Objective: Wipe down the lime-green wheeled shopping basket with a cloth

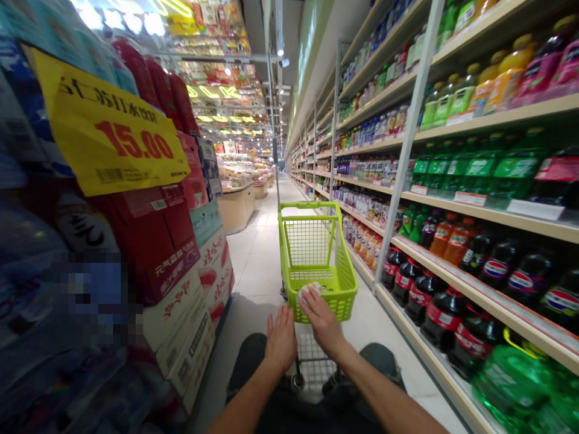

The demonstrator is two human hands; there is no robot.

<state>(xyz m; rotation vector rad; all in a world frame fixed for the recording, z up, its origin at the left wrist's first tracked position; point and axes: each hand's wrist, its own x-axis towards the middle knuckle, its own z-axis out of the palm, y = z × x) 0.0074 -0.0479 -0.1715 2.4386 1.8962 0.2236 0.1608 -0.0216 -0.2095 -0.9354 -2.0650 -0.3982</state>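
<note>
A lime-green plastic shopping cart (289, 259) stands right in front of my knees, its slotted basket on a wheeled frame. My right hand (322, 316) presses a crumpled whitish-pink cloth (309, 293) against the near rim of the basket. The fingers lie over the cloth, and whether it is fabric or a paper wipe I cannot make out. Beside the near left corner of the basket is my left hand (282, 337), fingers stretched out and holding nothing. It seems to rest against the cart's edge; the exact contact is hidden.
Shelves of bottled drinks (479, 163) line the right side, with large cola bottles (446, 313) at floor level. Stacked drink cartons (176, 289) and a yellow price sign (113, 126) crowd the left. A tiled aisle (265, 241) runs ahead past a wooden display counter (237, 208).
</note>
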